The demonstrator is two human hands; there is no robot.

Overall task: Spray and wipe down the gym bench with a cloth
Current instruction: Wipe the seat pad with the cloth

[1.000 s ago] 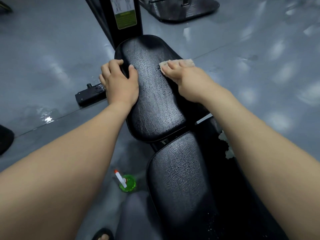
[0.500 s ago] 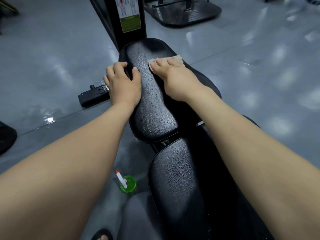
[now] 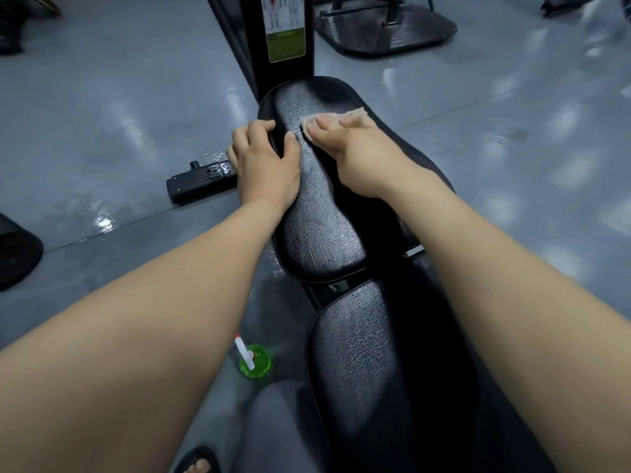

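Upper centre: left hand (image 3: 266, 169) grips the gym bench (image 3: 321, 240) edge (fingers curled over); right hand (image 3: 355, 155) presses flat on the cloth (image 3: 358, 113).

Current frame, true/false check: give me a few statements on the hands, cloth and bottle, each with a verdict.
1. The right hand presses a cloth onto the far bench pad. True.
2. The spray bottle stands on the floor. True.
3. The left hand holds the spray bottle. False: it grips the left edge of the far bench pad.
4. The cloth is blue. False: it is pale beige.
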